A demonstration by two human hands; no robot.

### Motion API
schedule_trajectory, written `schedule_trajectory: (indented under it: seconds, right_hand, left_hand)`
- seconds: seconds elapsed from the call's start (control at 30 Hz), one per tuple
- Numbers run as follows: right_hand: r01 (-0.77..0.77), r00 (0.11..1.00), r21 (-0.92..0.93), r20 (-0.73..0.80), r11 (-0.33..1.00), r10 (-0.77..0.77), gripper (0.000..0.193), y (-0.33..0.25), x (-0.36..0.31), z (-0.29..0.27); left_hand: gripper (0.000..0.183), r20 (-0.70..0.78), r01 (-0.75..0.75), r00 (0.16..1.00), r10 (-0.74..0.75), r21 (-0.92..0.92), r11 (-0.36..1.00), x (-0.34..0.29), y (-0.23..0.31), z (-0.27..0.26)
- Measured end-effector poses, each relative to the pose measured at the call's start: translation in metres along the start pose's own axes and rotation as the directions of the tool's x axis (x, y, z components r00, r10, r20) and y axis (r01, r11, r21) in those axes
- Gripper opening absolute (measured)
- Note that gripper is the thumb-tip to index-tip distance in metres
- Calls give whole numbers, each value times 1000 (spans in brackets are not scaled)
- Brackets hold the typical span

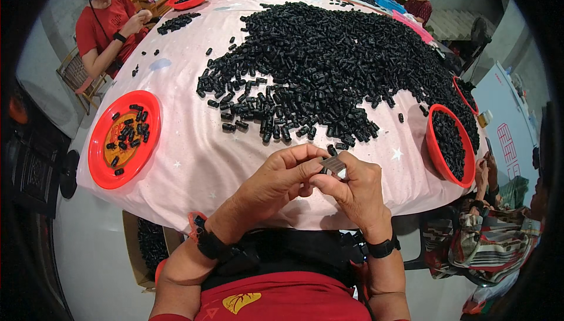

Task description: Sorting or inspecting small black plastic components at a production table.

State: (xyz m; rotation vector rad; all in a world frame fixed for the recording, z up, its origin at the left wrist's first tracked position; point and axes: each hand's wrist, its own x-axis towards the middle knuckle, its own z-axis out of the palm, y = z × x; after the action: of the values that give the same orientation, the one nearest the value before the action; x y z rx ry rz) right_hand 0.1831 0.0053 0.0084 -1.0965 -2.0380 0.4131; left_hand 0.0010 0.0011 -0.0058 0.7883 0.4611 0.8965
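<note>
Close together above the near edge of the table, my two hands meet. My right hand (359,185) is closed round a flat, shiny metal blade (333,165) between thumb and fingers. My left hand (281,175) is pinched at the blade's left end, on a small black plastic piece (323,170) that is mostly covered by my fingers. Just beyond my hands spreads a large pile of small black cylindrical plastic pieces (329,68), with a few loose ones at its near edge.
A red plate (94,159) with several black pieces lies on the left of the pink cloth (194,168). At the right stands a red bowl (433,145) full of them. Below the table's left edge is a cardboard box (134,250). Other people sit at left, far right and near right.
</note>
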Motion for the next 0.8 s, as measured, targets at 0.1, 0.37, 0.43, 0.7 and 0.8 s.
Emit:
schedule_trajectory:
  seconds: [0.1, 0.37, 0.43, 0.7, 0.8]
  right_hand:
    - [-2, 1000, -1, 5, 1000, 2, 44, 1, 0, 0]
    - [16, 1000, 10, 6, 1000, -16, 44, 2, 0, 1]
    - [11, 999, -11, 36, 1000, -10, 43, 1, 0, 0]
    - [27, 1000, 2, 11, 1000, -27, 44, 1, 1, 3]
    - [26, 1000, -8, 14, 1000, -26, 44, 1, -1, 2]
  left_hand:
    - [25, -4, 1, 1000, -1, -28, 1000, 1, 0, 0]
    - [25, -1, 33, 999, -33, -54, 998, 1, -3, -2]
    - [26, 0, 35, 999, -35, -52, 998, 1, -3, -3]
    - [27, -25, 54, 998, -54, -25, 998, 1, -2, -4]
    - [26, 2, 47, 999, -47, -27, 999, 0, -1, -2]
